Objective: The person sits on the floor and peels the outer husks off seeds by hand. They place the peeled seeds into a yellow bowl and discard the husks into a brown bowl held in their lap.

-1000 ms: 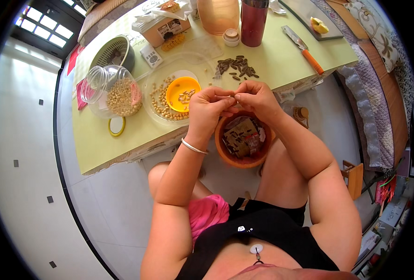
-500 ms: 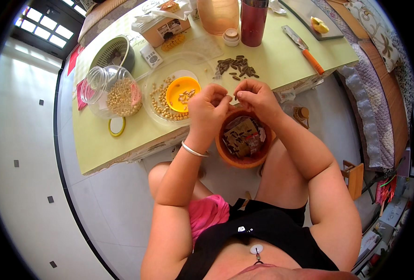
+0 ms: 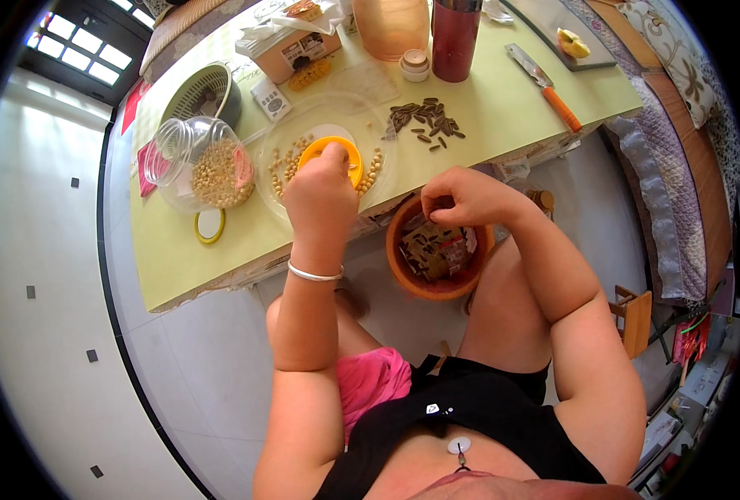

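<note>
My left hand (image 3: 323,193) is over the small yellow dish (image 3: 356,157), its fingers pinched together and pointing down into it; what the fingertips hold is hidden. Around that dish, pale round beans (image 3: 373,173) lie on a clear plastic lid or tray (image 3: 267,179). My right hand (image 3: 470,198) hangs above the orange bin (image 3: 397,268), fingers curled closed, and anything inside them is too small to make out. Dark scraps and packaging (image 3: 437,250) fill the bin's bottom. Beyond my hands, a pile of striped sunflower seeds (image 3: 424,117) rests on the table.
On the light green table (image 3: 195,275) stand a clear jar of beans (image 3: 216,177), a grey-green colander (image 3: 230,96) and a dark red flask (image 3: 454,42). A knife with an orange handle (image 3: 560,108) lies at the right. Behind it is a cutting board (image 3: 545,29) with a cut fruit piece.
My left hand has moved left from beside my right hand to the yellow dish. My right hand has dropped lower over the bin. The two hands are now apart.
</note>
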Demonstrator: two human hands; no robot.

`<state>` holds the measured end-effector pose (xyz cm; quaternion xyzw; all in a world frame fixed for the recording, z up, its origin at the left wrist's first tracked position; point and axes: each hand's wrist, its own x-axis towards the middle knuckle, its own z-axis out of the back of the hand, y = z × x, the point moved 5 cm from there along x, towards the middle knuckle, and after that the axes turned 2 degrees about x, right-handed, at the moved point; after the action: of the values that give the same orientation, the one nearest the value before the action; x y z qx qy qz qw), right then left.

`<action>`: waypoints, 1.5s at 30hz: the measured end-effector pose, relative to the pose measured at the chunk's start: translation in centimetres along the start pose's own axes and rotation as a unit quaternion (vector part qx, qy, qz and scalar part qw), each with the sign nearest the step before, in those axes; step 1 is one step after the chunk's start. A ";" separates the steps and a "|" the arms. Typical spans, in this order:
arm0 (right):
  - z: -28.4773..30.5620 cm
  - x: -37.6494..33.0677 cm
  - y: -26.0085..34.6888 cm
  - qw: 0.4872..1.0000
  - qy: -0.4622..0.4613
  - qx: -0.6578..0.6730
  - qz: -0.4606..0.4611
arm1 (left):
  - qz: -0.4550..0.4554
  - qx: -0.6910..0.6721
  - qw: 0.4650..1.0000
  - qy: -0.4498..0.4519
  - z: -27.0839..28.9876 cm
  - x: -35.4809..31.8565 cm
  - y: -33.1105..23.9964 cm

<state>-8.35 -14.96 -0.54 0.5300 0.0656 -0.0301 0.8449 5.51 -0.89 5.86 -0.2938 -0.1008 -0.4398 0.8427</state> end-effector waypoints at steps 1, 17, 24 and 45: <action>0.2 -0.1 -0.3 1.000 0.013 -0.005 -0.010 | -0.019 -0.023 1.000 0.006 0.1 -0.1 -0.4; 4.6 0.2 -2.0 0.902 -0.406 -0.148 0.017 | -0.148 -0.116 0.937 0.294 -3.4 -2.9 -4.9; 5.5 1.1 -4.0 0.881 -0.409 -0.233 -0.053 | -0.139 -0.092 0.930 0.328 -4.5 -3.2 -4.7; 5.8 0.8 -3.5 0.851 -0.504 -0.135 0.062 | -0.073 -0.152 0.960 0.222 -4.2 -2.3 -3.0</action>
<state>-7.52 -21.64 -1.29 0.3256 -0.3989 -0.2314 0.8254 1.38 -3.13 2.73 -0.3058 0.1358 -0.5641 0.7549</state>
